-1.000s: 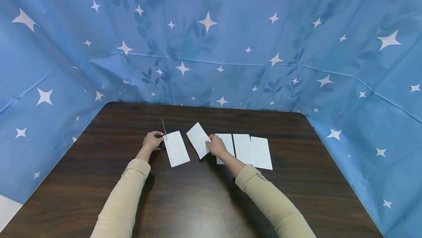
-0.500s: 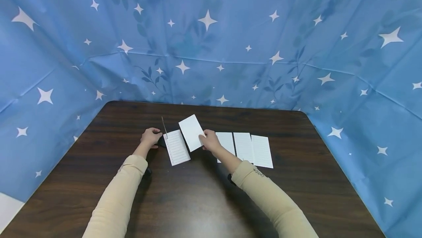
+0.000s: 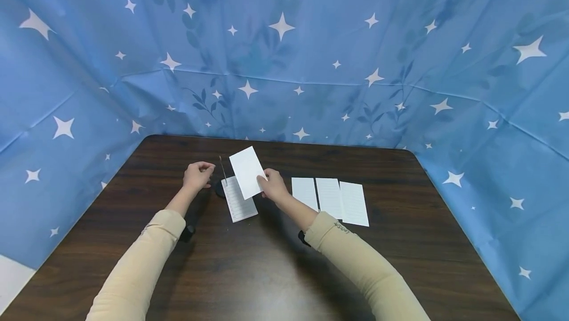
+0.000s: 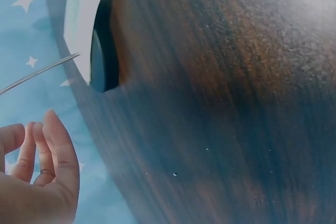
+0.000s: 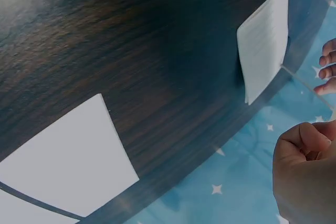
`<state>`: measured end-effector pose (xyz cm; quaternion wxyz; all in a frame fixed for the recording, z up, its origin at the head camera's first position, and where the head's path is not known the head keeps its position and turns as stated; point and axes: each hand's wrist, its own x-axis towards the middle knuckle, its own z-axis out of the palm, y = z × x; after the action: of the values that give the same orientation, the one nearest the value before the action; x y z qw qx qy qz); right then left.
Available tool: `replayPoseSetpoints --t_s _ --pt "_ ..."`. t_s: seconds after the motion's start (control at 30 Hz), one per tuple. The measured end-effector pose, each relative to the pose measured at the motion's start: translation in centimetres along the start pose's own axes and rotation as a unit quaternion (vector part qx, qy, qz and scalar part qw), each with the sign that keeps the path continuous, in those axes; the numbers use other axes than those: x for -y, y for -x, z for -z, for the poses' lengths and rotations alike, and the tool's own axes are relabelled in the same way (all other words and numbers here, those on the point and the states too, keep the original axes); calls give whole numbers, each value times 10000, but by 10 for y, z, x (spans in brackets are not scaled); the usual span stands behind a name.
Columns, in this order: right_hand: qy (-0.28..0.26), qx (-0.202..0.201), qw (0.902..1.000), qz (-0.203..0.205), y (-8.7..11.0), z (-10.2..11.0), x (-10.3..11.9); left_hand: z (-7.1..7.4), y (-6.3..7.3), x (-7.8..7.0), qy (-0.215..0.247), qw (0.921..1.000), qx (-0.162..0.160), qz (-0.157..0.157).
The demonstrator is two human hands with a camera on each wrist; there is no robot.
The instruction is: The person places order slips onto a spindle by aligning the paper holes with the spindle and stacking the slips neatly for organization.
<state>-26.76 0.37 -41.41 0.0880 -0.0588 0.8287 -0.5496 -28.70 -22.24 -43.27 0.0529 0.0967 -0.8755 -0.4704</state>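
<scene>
Though head-view sliver, left-wrist-thick black base (image 4: 106, 61)

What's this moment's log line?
right hand: holding white card; left hand: empty, near thin rod; lined cards: at rod's lower end; other papers: on table

The curtain (image 3: 284, 59) is blue with white four-pointed stars and darker leaf sprigs, the table (image 3: 249, 271) dark brown with streaky wood grain, the sleeves (image 3: 133, 261) cream. The held card (image 3: 246, 170) shows plain white, the card stack (image 3: 241, 207) white with ruled lines, its base (image 3: 219, 189) black.
</scene>
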Motion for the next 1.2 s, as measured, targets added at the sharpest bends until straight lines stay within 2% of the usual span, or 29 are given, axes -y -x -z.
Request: replayPoseSetpoints --t_s 0.17,0.37,0.43,0.7,0.8,1.0,1.2 --pt "-237 15 9997 -9 0 -3 8 5 4 -9 251 9994 211 -107" --pt "-548 222 9982 -51 2 -7 17 8 9 -21 856 9939 674 149" --pt "-604 275 9978 -51 3 -9 18 8 10 -24 1102 9910 721 227" --pt "-1037 306 9941 102 1 -18 15 8 13 -34 1518 9880 208 216" --pt "-1151 306 9928 109 2 -20 16 6 14 -38 1625 9864 135 191" --pt "-1354 304 9903 119 3 -23 18 7 14 -43 1718 9845 58 334" --pt "-1308 299 9909 49 3 -25 18 8 13 -47 1700 9848 -64 336"
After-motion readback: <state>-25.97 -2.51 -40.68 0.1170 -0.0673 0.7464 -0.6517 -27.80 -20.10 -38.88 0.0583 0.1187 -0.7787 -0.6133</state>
